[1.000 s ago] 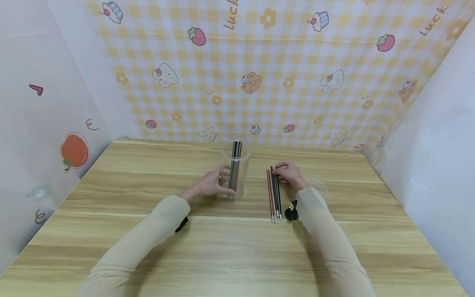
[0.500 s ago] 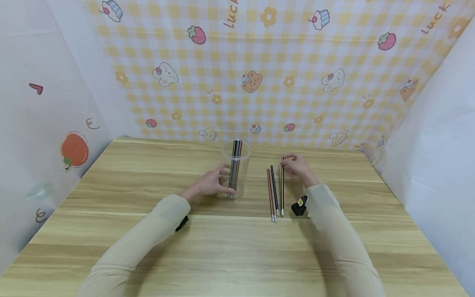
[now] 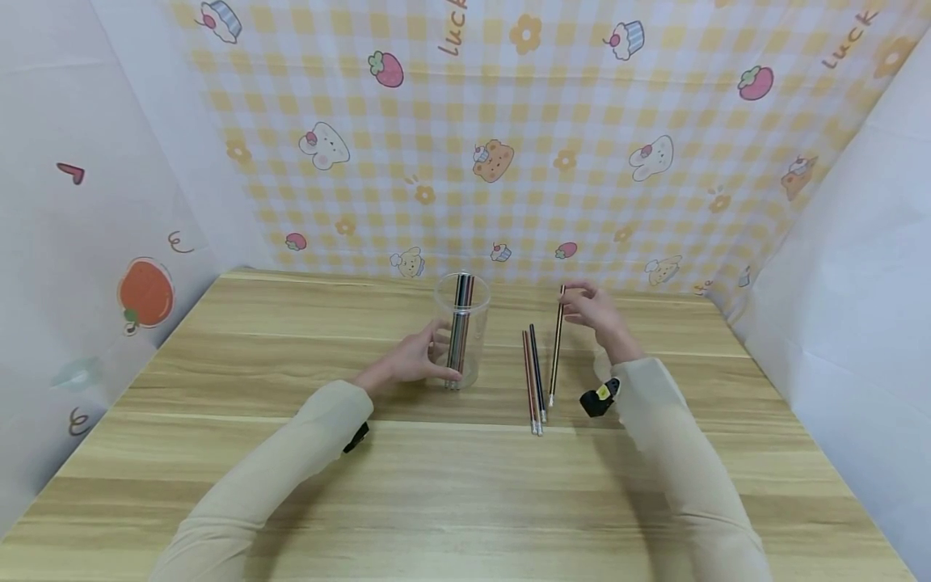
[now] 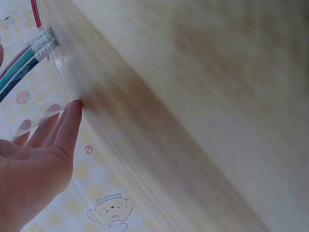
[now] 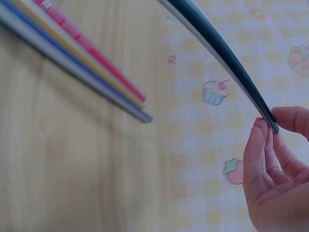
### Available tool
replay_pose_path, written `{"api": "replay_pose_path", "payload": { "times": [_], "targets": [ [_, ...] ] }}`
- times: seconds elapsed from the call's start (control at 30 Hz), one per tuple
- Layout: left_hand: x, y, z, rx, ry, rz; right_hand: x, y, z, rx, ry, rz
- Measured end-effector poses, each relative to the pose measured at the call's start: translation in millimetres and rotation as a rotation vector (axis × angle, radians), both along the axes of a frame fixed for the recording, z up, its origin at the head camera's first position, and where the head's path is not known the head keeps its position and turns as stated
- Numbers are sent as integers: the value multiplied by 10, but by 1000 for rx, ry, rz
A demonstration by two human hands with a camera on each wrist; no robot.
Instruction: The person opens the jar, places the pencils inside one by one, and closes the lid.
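My left hand holds a clear plastic cup, its thumb in front and its fingers round the left side. A bundle of pencils stands in the cup, leaning slightly, with white eraser ends at the bottom. To the right, my right hand pinches one dark pencil near its upper end. In the right wrist view this pencil slants between thumb and fingertips. Between cup and right hand, pencils lie side by side on the table, among them a red one and a blue one.
A clear round lid lies partly hidden behind the right wrist. The wooden table meets a yellow checked cloth at the back. White cloth walls stand at both sides.
My right hand has drawn one dark pencil away from the others on the table, lifting it to the right and further back. My left hand and the cup stay in place.
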State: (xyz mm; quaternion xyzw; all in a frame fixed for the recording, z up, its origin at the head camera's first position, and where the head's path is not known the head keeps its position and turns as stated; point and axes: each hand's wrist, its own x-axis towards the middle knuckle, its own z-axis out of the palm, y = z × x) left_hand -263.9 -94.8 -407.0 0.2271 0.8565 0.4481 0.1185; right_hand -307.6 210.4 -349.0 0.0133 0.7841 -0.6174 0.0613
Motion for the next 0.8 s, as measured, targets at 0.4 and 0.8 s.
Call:
{"api": "replay_pose_path", "payload": {
  "times": [0.4, 0.8],
  "targets": [
    [-7, -5, -6, 0, -3, -3, 56, -132, 358, -211, 87, -121],
    [1, -10, 3, 15, -22, -10, 154, -263, 688, -454, 214, -146]
  ]
}}
